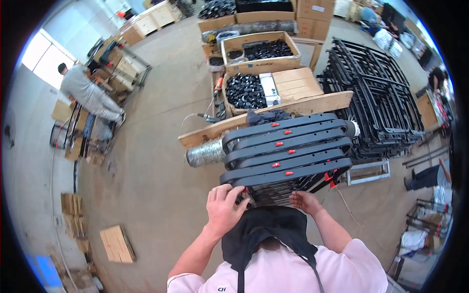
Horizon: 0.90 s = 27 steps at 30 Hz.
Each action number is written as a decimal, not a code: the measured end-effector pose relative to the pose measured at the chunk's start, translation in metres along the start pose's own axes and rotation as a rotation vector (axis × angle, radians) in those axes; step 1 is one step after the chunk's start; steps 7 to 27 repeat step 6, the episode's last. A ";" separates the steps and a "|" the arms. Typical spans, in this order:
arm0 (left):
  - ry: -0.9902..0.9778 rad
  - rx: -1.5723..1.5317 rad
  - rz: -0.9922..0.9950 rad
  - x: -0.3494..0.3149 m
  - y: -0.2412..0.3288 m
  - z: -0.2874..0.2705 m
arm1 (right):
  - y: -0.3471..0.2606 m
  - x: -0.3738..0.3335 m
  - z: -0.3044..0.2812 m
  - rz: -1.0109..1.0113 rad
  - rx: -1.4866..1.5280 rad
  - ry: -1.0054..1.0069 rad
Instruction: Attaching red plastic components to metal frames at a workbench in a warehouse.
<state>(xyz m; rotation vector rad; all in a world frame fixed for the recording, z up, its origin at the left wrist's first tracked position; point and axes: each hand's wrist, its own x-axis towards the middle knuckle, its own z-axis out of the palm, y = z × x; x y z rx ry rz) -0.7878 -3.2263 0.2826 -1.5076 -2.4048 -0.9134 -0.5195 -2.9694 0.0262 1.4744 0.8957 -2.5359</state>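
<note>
Several black metal frames (288, 157) with rounded ends and red clips lie stacked in front of me. My left hand (225, 207) is closed at the near left corner of the closest frame, its fingers bent over the edge and its thumb below, beside a red clip. My right hand (306, 201) is just below the stack, near the right part of a dark slatted panel (273, 194). Its fingers are curled together, and what they hold, if anything, is too small to make out. A black apron (266, 219) bulges up between my forearms.
Beyond the frames are a wrapped roller (205, 153), a wooden board (312, 103) and a box of black plastic parts (245, 91). More black frames (373, 97) are piled at right. A person (88, 93) stands far left; flat cardboard (117, 244) lies on the floor.
</note>
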 end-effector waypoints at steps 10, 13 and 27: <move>-0.191 0.268 0.579 0.034 -0.072 0.024 | 0.072 0.008 0.076 -0.040 0.081 0.207; -0.191 0.268 0.579 0.034 -0.072 0.024 | 0.072 0.008 0.076 -0.040 0.081 0.207; -0.191 0.268 0.579 0.034 -0.072 0.024 | 0.072 0.008 0.076 -0.040 0.081 0.207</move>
